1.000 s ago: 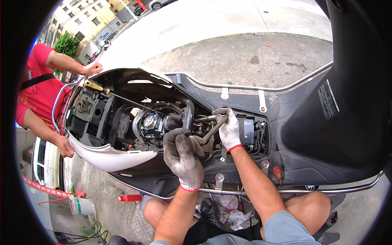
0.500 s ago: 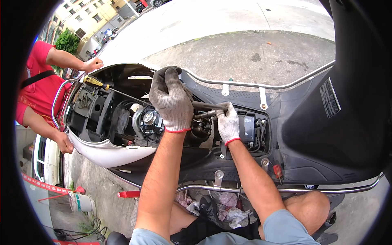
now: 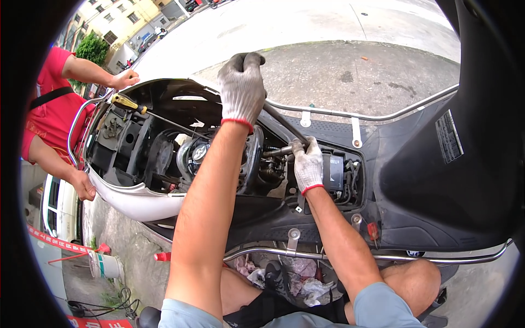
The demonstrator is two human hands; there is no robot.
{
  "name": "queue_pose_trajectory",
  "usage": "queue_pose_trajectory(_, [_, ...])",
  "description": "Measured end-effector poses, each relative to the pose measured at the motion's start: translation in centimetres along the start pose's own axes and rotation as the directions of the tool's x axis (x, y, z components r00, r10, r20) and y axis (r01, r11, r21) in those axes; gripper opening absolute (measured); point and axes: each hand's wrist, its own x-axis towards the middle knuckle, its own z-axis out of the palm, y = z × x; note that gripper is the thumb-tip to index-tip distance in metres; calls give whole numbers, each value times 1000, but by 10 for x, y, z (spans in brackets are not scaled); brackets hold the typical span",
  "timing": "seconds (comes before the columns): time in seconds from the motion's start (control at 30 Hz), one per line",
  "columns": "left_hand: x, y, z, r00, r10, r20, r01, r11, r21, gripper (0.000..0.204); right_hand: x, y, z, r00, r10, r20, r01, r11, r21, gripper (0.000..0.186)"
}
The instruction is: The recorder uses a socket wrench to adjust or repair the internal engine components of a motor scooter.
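My left hand (image 3: pixel 242 90), in a grey-white knit glove with a red cuff, is closed round the far end of a long-handled socket wrench (image 3: pixel 284 123). The dark bar slants from it down to my right hand (image 3: pixel 309 167). That hand, gloved too, grips the wrench's head, where a metal socket shaft (image 3: pixel 278 152) points left into the engine bay. Both hands are over an opened scooter (image 3: pixel 262 172) lacking its seat, with engine parts exposed. A long screwdriver with a yellow handle (image 3: pixel 129 104) rests across the rear of the bay. Beside my right hand sits a battery (image 3: pixel 334 172).
A person in a red shirt (image 3: pixel 57 117) stands at the scooter's rear, hands by the grab rail. A red-handled screwdriver (image 3: pixel 373 230) lies on the footboard. Chrome side rails (image 3: pixel 383 255) edge the scooter. Rags (image 3: pixel 314 290) lie below, and a white bucket (image 3: pixel 106 266) is at left.
My left hand has swung up and away from me, tilting the wrench handle from nearly level to a steep slant. My right hand has stayed at the wrench head.
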Motion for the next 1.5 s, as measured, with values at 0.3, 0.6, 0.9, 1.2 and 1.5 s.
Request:
queue_pose_trajectory(0.3, [42,-15,34,976,-154,153,159,987,-17,27,4,5,0,996,89,3,-89,996,11,27])
queue_pose_trajectory(0.6, [43,-18,29,973,-136,187,95,972,213,41,-2,7,3,998,53,15,-55,982,180,22])
queue_pose_trajectory(0.9, [52,25,-116,943,-62,327,-223,612,759,49,-11,5,1,1000,-3,8,1,967,256,16])
queue_pose_trajectory(1.2, [104,-17,-288,937,135,-323,219,492,842,84,-1,23,-17,999,-35,25,23,926,377,20])
queue_pose_trajectory(1.5, [111,-40,-268,973,-222,-58,227,968,108,38,-4,15,-31,1000,-5,18,-3,914,406,20])
